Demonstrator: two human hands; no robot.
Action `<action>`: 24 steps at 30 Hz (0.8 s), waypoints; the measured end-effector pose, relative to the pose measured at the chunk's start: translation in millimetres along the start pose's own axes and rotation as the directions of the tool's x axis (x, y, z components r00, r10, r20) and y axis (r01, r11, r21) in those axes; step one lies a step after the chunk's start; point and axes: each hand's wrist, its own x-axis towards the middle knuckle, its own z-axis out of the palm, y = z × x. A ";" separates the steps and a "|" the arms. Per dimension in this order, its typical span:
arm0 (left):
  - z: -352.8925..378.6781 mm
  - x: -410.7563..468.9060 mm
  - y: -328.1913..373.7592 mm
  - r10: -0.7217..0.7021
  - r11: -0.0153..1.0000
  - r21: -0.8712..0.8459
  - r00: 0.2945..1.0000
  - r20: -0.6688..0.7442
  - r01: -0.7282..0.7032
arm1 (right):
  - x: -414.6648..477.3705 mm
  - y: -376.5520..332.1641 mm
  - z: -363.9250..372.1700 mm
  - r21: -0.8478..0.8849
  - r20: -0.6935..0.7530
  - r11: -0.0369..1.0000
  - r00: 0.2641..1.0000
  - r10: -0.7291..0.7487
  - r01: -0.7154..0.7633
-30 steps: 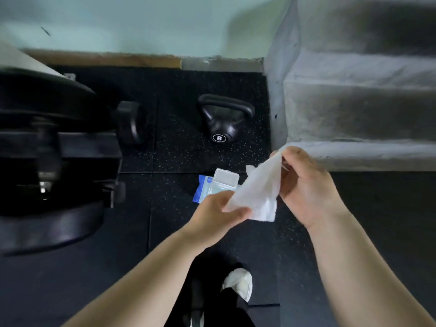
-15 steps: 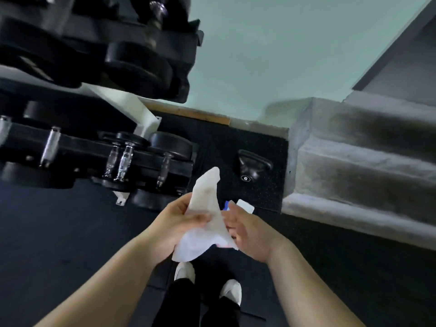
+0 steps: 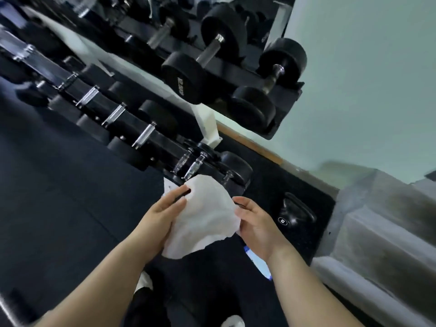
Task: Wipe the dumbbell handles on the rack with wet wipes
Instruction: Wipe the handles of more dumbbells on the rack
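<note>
- Black rubber flooring [image 3: 59, 208] filled the left and lower part of the frame.
- Pale green wall [image 3: 365, 79] covered the upper right.
- A black two-tier dumbbell rack [image 3: 236, 72] ran diagonally from the upper left toward the centre.
- Grey carpeted steps [image 3: 389, 232] sat at the right edge.
- Black dumbbells [image 3: 271, 76] rested on the upper tier; the lower tier showed a row of chrome dumbbell handles [image 3: 144, 135].
- A white wet wipe [image 3: 205, 218] was spread open at centre frame, just below the nearest lower-tier handles and not touching them.
- The left hand [image 3: 160, 213] held the wipe's left side, with its fingers laid along the cloth.
- The right hand [image 3: 257, 223] pinched the wipe's right edge.
- A black kettlebell [image 3: 295, 213] marked "6" stood on the floor right of the hands.
- A blue and white wipes pack [image 3: 258, 260] lay on the floor, partly hidden beneath the right wrist.
- A white shoe [image 3: 233, 322] showed at the bottom edge.
</note>
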 end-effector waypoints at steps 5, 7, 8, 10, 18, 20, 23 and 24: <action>-72.8 26.8 34.1 0.019 0.999 0.042 0.993 -0.118 -0.015 | 48.0 -0.2 82.4 -0.147 0.018 0.989 0.999 0.028 -0.025; -107.8 37.6 62.8 0.128 0.992 0.035 0.985 -0.119 -0.125 | 69.1 -12.5 126.4 -0.153 0.043 0.985 0.997 -0.071 0.077; -126.4 42.4 81.7 0.201 0.979 -0.014 0.975 -0.096 -0.204 | 79.9 -21.6 149.7 -0.140 0.059 0.976 0.986 -0.157 0.164; -164.4 49.8 124.4 0.335 0.929 -0.156 0.942 -0.021 -0.334 | 98.6 -41.7 197.5 -0.070 0.145 0.945 0.940 -0.308 0.320; -308.1 119.1 197.6 0.123 0.992 -0.027 0.989 -0.085 -0.126 | 202.9 -22.0 320.7 -0.230 0.170 0.953 0.973 -0.159 0.196; -331.4 145.0 205.7 0.143 0.990 0.033 0.971 -0.189 -0.139 | 230.4 -25.4 343.8 -0.252 0.176 0.950 0.974 -0.144 0.186; -358.8 178.8 220.1 0.280 0.954 0.184 0.918 -0.281 -0.235 | 279.1 -32.6 375.1 -0.200 0.194 0.966 0.973 -0.126 0.165; -368.0 188.1 224.9 0.328 0.936 0.221 0.905 -0.270 -0.273 | 296.7 -34.6 385.7 -0.163 0.183 0.977 0.978 -0.104 0.135</action>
